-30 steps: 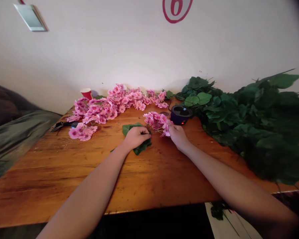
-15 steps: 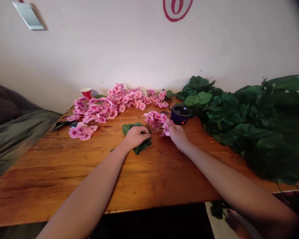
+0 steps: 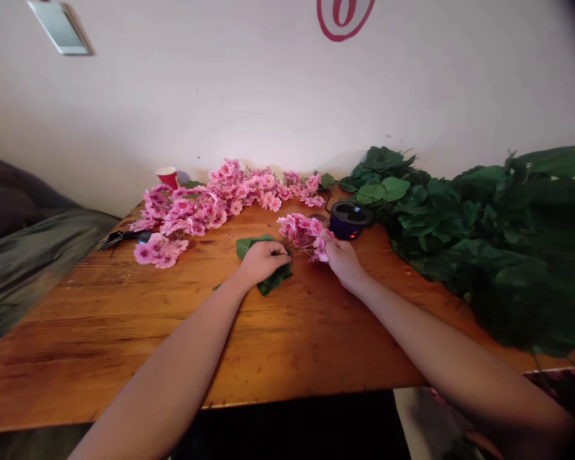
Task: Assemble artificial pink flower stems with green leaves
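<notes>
Over the middle of the table, a bunch of pink artificial flowers (image 3: 303, 231) lies between my two hands, its thin stems pointing left. My right hand (image 3: 341, 259) is closed on the blossoms at its right side. My left hand (image 3: 267, 262) pinches at the stem ends, above a cluster of green artificial leaves (image 3: 278, 280) that sticks out around and beneath it. The fingers hide just how stems and leaves meet. Right behind my right hand stands a small dark blue pot (image 3: 349, 220) with a lit red light and a cord.
Pink flower bunches (image 3: 220, 201) spread along the wall side and left of the wooden table (image 3: 138, 326). A red paper cup (image 3: 167, 177) stands behind them. A large heap of green leaves (image 3: 441, 217) covers the right side. Dark stems (image 3: 117, 239) lie at the left edge.
My hands hold the same places on flowers and leaves. The view has shifted very slightly. At the lower right, below the table, another person's hand with leaves has moved down.
</notes>
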The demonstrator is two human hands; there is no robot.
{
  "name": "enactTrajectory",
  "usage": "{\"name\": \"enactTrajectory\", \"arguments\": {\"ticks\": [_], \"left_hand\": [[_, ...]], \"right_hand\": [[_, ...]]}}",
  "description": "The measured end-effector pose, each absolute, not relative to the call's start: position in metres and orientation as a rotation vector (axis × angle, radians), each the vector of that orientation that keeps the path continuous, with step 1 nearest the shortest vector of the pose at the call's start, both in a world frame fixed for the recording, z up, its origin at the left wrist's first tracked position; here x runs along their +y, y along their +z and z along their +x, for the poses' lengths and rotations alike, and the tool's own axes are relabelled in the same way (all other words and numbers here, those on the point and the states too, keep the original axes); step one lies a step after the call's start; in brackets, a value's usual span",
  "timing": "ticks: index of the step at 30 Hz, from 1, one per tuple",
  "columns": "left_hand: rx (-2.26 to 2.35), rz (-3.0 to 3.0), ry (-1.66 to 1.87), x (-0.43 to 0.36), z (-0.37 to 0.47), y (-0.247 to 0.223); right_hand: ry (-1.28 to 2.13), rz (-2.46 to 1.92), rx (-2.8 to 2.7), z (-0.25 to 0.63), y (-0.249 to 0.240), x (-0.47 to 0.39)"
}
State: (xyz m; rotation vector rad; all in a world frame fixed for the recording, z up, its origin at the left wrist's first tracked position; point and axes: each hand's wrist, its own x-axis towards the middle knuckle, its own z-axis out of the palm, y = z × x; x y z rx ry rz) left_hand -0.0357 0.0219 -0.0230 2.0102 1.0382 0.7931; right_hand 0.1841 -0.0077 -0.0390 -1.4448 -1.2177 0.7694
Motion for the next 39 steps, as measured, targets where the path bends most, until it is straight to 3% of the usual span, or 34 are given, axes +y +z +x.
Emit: {"name": "enactTrajectory", "arguments": {"ticks": [28, 39], "left_hand": [[1.037, 2.035, 0.794, 0.020, -0.034, -0.020], [1.053, 2.115, 0.775, 0.018, -0.035, -0.016]], "right_hand": [[0.718, -1.479, -1.268, 0.183, -0.040, -0.009], [0.695, -1.411, -1.303, 0.183, -0.019, -0.023]]}}
